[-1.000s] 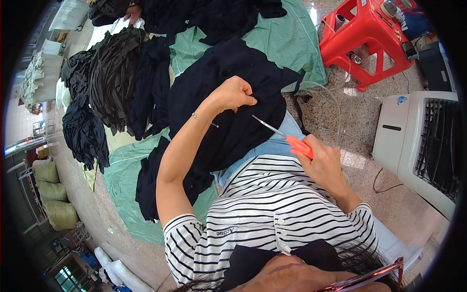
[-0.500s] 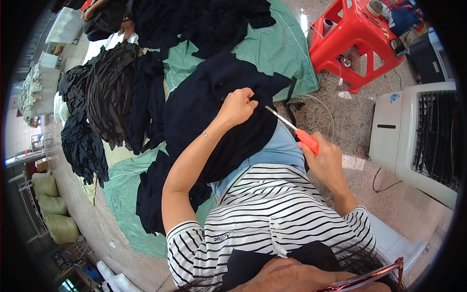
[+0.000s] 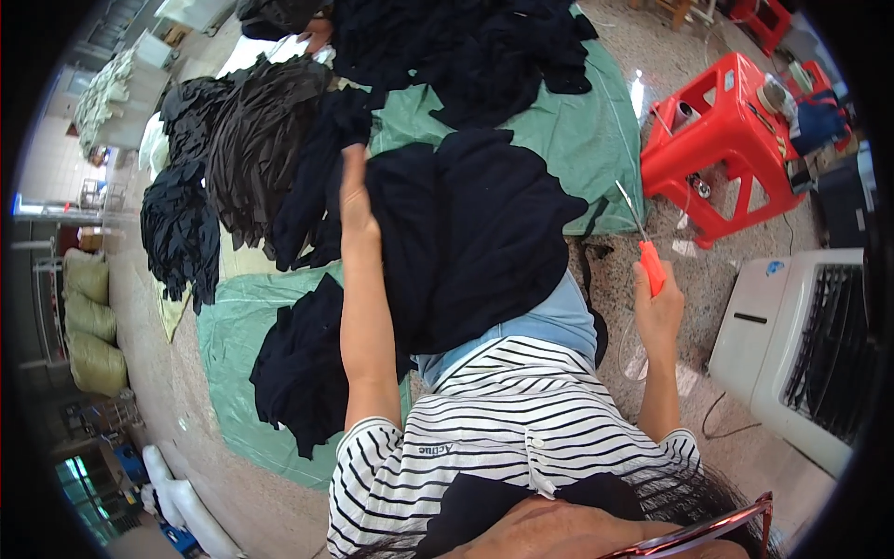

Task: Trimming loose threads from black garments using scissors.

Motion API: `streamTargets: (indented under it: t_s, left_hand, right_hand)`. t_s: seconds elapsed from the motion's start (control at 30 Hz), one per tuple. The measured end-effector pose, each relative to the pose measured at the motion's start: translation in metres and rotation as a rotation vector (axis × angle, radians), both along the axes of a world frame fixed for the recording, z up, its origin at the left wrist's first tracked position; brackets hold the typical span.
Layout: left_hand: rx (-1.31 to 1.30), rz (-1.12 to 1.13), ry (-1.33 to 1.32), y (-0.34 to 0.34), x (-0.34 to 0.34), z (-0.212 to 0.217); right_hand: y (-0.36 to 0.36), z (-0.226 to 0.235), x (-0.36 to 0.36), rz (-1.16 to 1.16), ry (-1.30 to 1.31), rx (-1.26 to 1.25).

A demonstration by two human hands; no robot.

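A dark navy garment [image 3: 466, 233] lies spread across my lap, over light blue jeans. At its left side my left hand [image 3: 356, 200] is stretched out flat and seen edge-on, with nothing visible in it. My right hand [image 3: 659, 303] is raised off to the right of the cloth. It grips red-handled scissors [image 3: 651, 267], whose narrow metal blades point up and away, clear of the garment. Another dark navy piece [image 3: 303, 363] lies on the green sheet [image 3: 233, 326] to the left of my left forearm.
Dark grey garments [image 3: 256, 149] are heaped at the far left. A large navy pile [image 3: 456, 56] lies ahead. On the right stand a red stool [image 3: 717, 140] with small items on top and a white air cooler [image 3: 754, 317]. Stuffed sacks [image 3: 88, 317] sit at the far left.
My left hand has gone left from the middle of the garment and straightened. The scissors in my right hand have moved right, away from the cloth. The garment lies smoother, and the view has shifted.
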State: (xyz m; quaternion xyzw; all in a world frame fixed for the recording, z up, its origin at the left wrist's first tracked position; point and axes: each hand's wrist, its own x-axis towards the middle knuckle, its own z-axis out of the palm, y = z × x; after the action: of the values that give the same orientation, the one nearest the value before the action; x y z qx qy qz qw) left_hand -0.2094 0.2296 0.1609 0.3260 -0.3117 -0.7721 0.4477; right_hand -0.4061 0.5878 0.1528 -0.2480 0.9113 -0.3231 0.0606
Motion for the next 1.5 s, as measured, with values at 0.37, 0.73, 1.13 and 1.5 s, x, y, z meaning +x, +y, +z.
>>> streamTargets:
  t_s: [0.37,0.73,1.13,1.5]
  left_hand:
    - [-0.37,0.561,0.078,-0.043,0.243,0.074]
    - [-0.721,1.359,-0.246,0.111,0.562,0.268]
    - [-0.338,-0.225,-1.275,0.043,0.368,-0.027]
    - [-1.565,-0.476,-1.11,0.164,0.049,-0.06]
  right_hand:
    - [-0.004,-0.038,-0.019,0.063,-0.06,-0.186]
    - [-0.08,-0.038,-0.045,0.193,-0.08,-0.156]
    - [-0.067,-0.026,-0.012,0.117,0.088,0.11]
    - [-0.051,-0.146,-0.053,0.019,-0.067,-0.132]
